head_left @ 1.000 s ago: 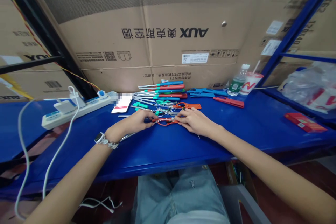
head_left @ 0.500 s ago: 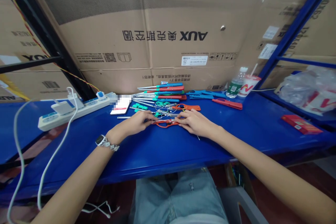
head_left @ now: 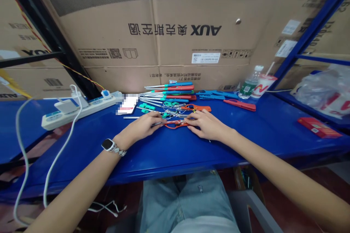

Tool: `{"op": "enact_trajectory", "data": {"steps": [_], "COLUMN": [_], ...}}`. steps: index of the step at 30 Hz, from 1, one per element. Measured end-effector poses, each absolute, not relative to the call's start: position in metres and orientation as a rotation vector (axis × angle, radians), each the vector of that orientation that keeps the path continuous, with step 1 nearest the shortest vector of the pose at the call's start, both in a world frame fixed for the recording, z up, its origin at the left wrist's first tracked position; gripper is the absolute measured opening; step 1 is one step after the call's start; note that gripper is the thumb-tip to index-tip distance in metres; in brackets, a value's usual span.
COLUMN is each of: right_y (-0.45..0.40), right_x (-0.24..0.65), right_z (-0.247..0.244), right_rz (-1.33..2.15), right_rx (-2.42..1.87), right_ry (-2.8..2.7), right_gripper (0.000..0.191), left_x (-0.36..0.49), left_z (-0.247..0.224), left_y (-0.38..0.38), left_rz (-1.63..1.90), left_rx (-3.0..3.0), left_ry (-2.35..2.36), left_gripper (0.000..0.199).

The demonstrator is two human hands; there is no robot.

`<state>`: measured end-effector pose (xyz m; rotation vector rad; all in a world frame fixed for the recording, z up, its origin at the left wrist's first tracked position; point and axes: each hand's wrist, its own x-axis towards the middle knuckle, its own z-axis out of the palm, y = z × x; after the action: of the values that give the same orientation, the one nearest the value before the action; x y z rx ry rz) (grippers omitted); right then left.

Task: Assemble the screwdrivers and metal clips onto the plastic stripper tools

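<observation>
An open orange lighter casing (head_left: 174, 126) with thin white wires in it lies low over the table in front of me. My left hand (head_left: 146, 126) pinches its left end, where a slim metal part seems to run under the fingertips. At the right end, the closed fingers of my right hand (head_left: 207, 124) grip the casing; the exact contact is partly hidden. Just beyond are a second orange casing (head_left: 201, 108), small teal plastic parts (head_left: 147, 106) and a loose metal tube (head_left: 131, 117). Finished-looking long-neck lighters (head_left: 179, 97) lie stacked behind them.
Blue casings (head_left: 214, 95) and a red casing (head_left: 240, 105) lie at the back right, near a water bottle (head_left: 248, 84) and a cup with a straw (head_left: 263, 86). A phone (head_left: 127, 105) and a power strip (head_left: 49, 121) are left; a red box (head_left: 318, 127) sits right.
The view has shifted slightly, so things sit a little higher and farther right. Both hands keep nearly the same hold on the orange casing, with only small finger movement.
</observation>
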<state>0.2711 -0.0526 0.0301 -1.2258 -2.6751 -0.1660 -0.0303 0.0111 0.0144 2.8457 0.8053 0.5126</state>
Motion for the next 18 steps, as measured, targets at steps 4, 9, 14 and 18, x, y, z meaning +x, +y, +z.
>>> {"op": "enact_trajectory", "data": {"steps": [4,9,14,18], "right_y": [-0.051,-0.032,-0.013,-0.011], "right_x": [0.261,0.23,0.212,0.214], "right_z": [0.041,0.046,0.038,0.031], "right_rz": [-0.16,-0.053,0.058,0.071], "right_rx": [-1.241,-1.167,-1.171,-1.097], "right_ry": [-2.628,-2.608,-2.669,-2.664], "right_gripper": [0.028,0.026,0.014,0.017], "left_x": [-0.032,-0.03,-0.029,-0.028], "left_z": [0.008,0.007,0.01,0.014], "left_y": [0.017,0.016,0.011,0.007], "left_rz": [0.535,0.559,0.51,0.522], "left_rx": [2.798,2.779,2.77,2.787], "left_ry": [0.775,0.788,0.825,0.859], "left_gripper": [0.031,0.03,0.033,0.037]}}
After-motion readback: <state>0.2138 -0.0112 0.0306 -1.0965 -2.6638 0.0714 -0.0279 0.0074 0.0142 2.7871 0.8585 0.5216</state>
